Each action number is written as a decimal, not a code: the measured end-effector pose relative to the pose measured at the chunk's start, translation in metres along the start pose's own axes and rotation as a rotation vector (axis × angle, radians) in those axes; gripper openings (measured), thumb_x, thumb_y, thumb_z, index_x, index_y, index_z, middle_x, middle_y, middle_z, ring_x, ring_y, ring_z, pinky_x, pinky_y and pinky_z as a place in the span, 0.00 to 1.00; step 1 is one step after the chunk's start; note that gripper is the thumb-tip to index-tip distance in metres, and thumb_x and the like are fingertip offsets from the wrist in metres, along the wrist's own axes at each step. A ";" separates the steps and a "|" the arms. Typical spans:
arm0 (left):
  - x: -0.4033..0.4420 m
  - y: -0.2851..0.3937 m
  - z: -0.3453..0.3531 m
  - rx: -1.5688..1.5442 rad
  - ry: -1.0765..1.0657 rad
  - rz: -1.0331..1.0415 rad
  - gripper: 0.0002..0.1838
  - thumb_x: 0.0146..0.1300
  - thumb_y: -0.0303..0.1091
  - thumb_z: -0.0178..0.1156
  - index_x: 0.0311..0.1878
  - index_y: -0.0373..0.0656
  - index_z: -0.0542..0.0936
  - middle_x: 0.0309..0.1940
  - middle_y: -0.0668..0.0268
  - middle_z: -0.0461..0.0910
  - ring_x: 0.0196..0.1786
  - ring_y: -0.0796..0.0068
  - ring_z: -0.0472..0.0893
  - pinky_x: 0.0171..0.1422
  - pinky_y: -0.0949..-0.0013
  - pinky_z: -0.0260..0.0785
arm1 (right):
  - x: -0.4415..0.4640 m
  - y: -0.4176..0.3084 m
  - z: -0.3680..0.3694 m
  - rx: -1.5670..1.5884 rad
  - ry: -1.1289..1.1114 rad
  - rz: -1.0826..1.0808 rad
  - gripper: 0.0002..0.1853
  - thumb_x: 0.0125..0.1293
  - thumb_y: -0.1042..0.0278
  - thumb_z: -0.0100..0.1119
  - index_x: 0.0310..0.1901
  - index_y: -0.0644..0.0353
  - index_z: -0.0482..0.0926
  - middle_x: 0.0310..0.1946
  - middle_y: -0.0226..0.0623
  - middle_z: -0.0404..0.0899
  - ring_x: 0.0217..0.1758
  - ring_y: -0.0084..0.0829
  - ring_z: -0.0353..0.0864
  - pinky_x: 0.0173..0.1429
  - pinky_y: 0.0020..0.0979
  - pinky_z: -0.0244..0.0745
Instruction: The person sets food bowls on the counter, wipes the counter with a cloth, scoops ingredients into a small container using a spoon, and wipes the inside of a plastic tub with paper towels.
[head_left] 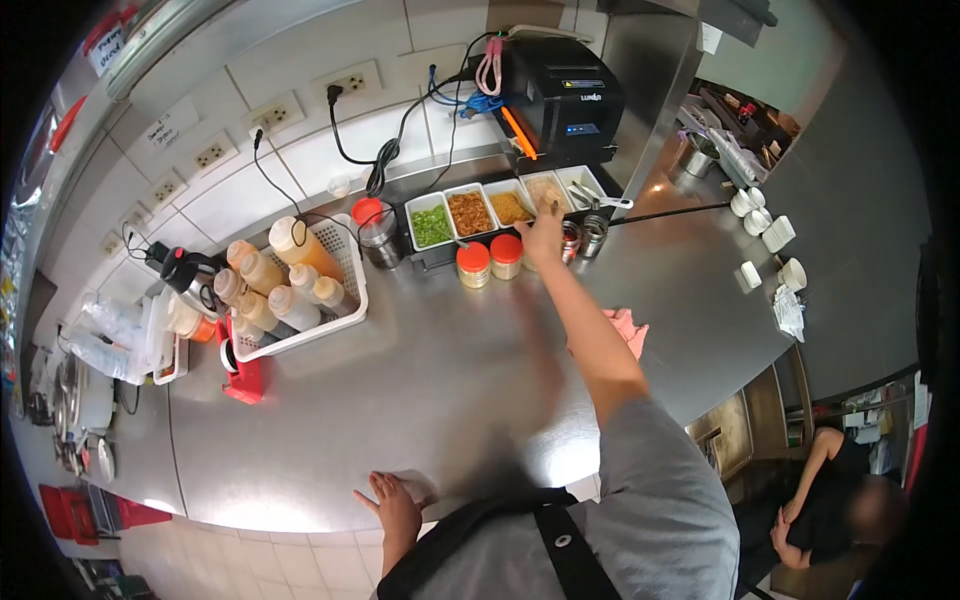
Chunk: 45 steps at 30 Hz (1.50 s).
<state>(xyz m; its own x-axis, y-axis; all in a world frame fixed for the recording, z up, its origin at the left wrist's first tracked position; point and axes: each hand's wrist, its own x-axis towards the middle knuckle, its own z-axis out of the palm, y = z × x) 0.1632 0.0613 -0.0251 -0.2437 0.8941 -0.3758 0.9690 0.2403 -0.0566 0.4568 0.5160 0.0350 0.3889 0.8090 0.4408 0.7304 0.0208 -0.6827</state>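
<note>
My right hand (541,238) reaches across the steel counter (400,390) to the row of white food containers. Its fingers are bent together at the front of the container of pale topping (548,189); what they grip, if anything, is hidden. To its left are containers of orange-yellow crumbs (509,204), brown fried bits (469,213) and chopped green onion (430,226). A white-handled utensil (610,200) lies in the rightmost container. Close below the hand stand two red-lidded jars (506,257). My left hand (392,505) rests on the counter's front edge, fingers spread, holding nothing.
A white basket (350,300) of squeeze bottles stands left, beside a red tape dispenser (243,375). Behind the containers is a black printer (567,100) with hanging cables. A pink cloth (627,330) lies by my right forearm. Another person (800,510) sits at lower right.
</note>
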 end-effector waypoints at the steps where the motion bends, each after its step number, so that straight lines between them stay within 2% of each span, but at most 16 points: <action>1: 0.000 -0.001 0.000 -0.005 -0.003 0.002 0.56 0.47 0.56 0.72 0.69 0.25 0.59 0.72 0.40 0.54 0.78 0.50 0.48 0.71 0.23 0.23 | -0.009 0.001 -0.023 0.012 -0.032 -0.076 0.26 0.56 0.68 0.68 0.57 0.64 0.76 0.43 0.52 0.80 0.50 0.53 0.78 0.56 0.44 0.74; 5: 0.001 0.001 -0.012 0.005 -0.046 0.002 0.56 0.47 0.56 0.72 0.69 0.25 0.59 0.72 0.40 0.54 0.78 0.48 0.48 0.71 0.23 0.23 | -0.086 0.071 -0.105 -0.108 -0.063 -0.116 0.16 0.61 0.60 0.62 0.48 0.57 0.82 0.43 0.49 0.81 0.48 0.49 0.80 0.53 0.43 0.73; 7: 0.006 -0.002 -0.008 -0.041 -0.014 0.025 0.54 0.47 0.55 0.72 0.68 0.25 0.60 0.72 0.40 0.55 0.78 0.47 0.48 0.71 0.23 0.23 | -0.131 0.069 -0.169 -0.550 -0.255 0.069 0.25 0.64 0.45 0.58 0.57 0.51 0.79 0.63 0.52 0.70 0.68 0.53 0.66 0.69 0.59 0.55; 11: 0.009 -0.008 0.034 0.031 0.116 0.061 0.49 0.48 0.51 0.71 0.67 0.27 0.63 0.70 0.39 0.58 0.78 0.45 0.49 0.71 0.22 0.25 | -0.243 0.077 -0.131 -0.478 -0.019 -0.279 0.33 0.63 0.44 0.58 0.68 0.49 0.67 0.67 0.50 0.62 0.73 0.59 0.54 0.67 0.60 0.56; 15: 0.015 -0.003 -0.011 -0.161 0.013 -0.018 0.40 0.50 0.52 0.70 0.63 0.38 0.72 0.65 0.50 0.66 0.75 0.53 0.57 0.69 0.19 0.29 | -0.321 -0.032 -0.096 0.133 -0.684 -0.516 0.19 0.69 0.50 0.54 0.49 0.57 0.79 0.53 0.48 0.77 0.58 0.50 0.75 0.58 0.50 0.68; 17: 0.012 -0.004 -0.041 -0.536 0.351 -0.096 0.33 0.52 0.45 0.71 0.61 0.41 0.75 0.61 0.53 0.71 0.65 0.57 0.71 0.69 0.32 0.53 | -0.341 -0.077 -0.085 0.286 -0.922 -0.335 0.17 0.70 0.52 0.53 0.43 0.60 0.79 0.43 0.45 0.81 0.48 0.48 0.79 0.50 0.44 0.71; 21: 0.015 -0.056 -0.066 -1.139 0.358 0.001 0.34 0.53 0.34 0.71 0.64 0.41 0.70 0.54 0.52 0.76 0.52 0.56 0.79 0.59 0.56 0.70 | -0.328 -0.160 -0.086 0.319 -1.402 -0.216 0.19 0.72 0.52 0.51 0.39 0.62 0.79 0.29 0.42 0.82 0.35 0.41 0.81 0.40 0.37 0.73; 23: 0.007 -0.090 -0.075 -1.332 0.101 -0.037 0.37 0.54 0.29 0.69 0.68 0.43 0.66 0.51 0.49 0.78 0.55 0.52 0.77 0.61 0.60 0.68 | -0.339 -0.173 -0.071 0.491 -1.381 -0.184 0.21 0.73 0.50 0.49 0.42 0.62 0.80 0.29 0.43 0.81 0.34 0.37 0.80 0.40 0.36 0.73; 26: -0.005 -0.149 -0.060 -1.105 0.550 0.130 0.39 0.56 0.30 0.69 0.70 0.43 0.62 0.54 0.54 0.75 0.49 0.62 0.80 0.52 0.62 0.73 | -0.346 -0.190 -0.050 0.618 -1.277 -0.048 0.25 0.73 0.46 0.47 0.51 0.62 0.79 0.32 0.45 0.81 0.33 0.31 0.77 0.42 0.33 0.73; 28: -0.037 -0.189 -0.082 -0.900 0.771 0.022 0.38 0.56 0.28 0.69 0.70 0.43 0.63 0.59 0.55 0.71 0.54 0.61 0.78 0.55 0.61 0.73 | -0.332 -0.212 -0.057 0.308 -1.405 0.014 0.28 0.73 0.45 0.47 0.57 0.63 0.76 0.36 0.50 0.83 0.38 0.39 0.82 0.45 0.35 0.76; 30: -0.062 -0.237 -0.090 -0.848 0.866 -0.069 0.38 0.55 0.28 0.70 0.69 0.44 0.64 0.63 0.55 0.67 0.57 0.59 0.76 0.58 0.59 0.71 | -0.345 -0.236 -0.065 -0.232 -1.120 0.034 0.27 0.72 0.45 0.48 0.60 0.59 0.75 0.52 0.51 0.80 0.56 0.45 0.79 0.58 0.40 0.74; 33: -0.112 -0.326 -0.056 -0.997 0.782 -0.263 0.38 0.55 0.28 0.70 0.69 0.42 0.65 0.65 0.57 0.65 0.58 0.58 0.74 0.60 0.59 0.69 | -0.389 -0.214 -0.038 0.003 -0.782 -0.792 0.27 0.71 0.45 0.49 0.65 0.53 0.71 0.66 0.46 0.69 0.72 0.49 0.62 0.71 0.46 0.61; 36: -0.158 -0.395 -0.004 -1.177 0.658 -0.496 0.28 0.61 0.27 0.66 0.65 0.40 0.69 0.61 0.58 0.70 0.56 0.62 0.76 0.57 0.62 0.72 | -0.436 -0.209 0.008 -0.002 -1.037 -1.157 0.26 0.69 0.50 0.51 0.67 0.47 0.70 0.73 0.38 0.59 0.77 0.51 0.50 0.77 0.46 0.50; 40: -0.196 -0.438 0.020 -1.265 0.672 -0.553 0.22 0.64 0.26 0.61 0.61 0.39 0.73 0.57 0.59 0.74 0.52 0.66 0.78 0.53 0.66 0.73 | -0.471 -0.251 0.101 -0.002 -0.513 -0.712 0.22 0.68 0.55 0.52 0.62 0.47 0.76 0.71 0.37 0.63 0.77 0.48 0.52 0.75 0.44 0.54; 43: -0.192 -0.448 0.030 -1.333 0.696 -0.591 0.20 0.65 0.25 0.60 0.60 0.38 0.73 0.56 0.60 0.76 0.50 0.71 0.78 0.51 0.69 0.73 | -0.517 -0.365 0.080 0.123 -1.116 -0.761 0.21 0.68 0.60 0.51 0.62 0.52 0.74 0.64 0.35 0.71 0.70 0.36 0.63 0.68 0.39 0.64; 45: -0.178 -0.449 0.028 -1.377 0.691 -0.588 0.21 0.64 0.25 0.61 0.60 0.37 0.73 0.57 0.59 0.76 0.51 0.70 0.79 0.51 0.69 0.73 | -0.597 -0.373 0.069 0.221 -0.979 -1.086 0.22 0.69 0.62 0.49 0.63 0.54 0.72 0.63 0.34 0.71 0.69 0.31 0.64 0.68 0.36 0.63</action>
<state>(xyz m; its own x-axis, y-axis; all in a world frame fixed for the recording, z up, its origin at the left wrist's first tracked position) -0.2278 -0.2169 0.0414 -0.8780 0.4626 -0.1228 0.0729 0.3829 0.9209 -0.0864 0.0658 -0.0142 -0.8702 0.4024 0.2843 0.2757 0.8759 -0.3959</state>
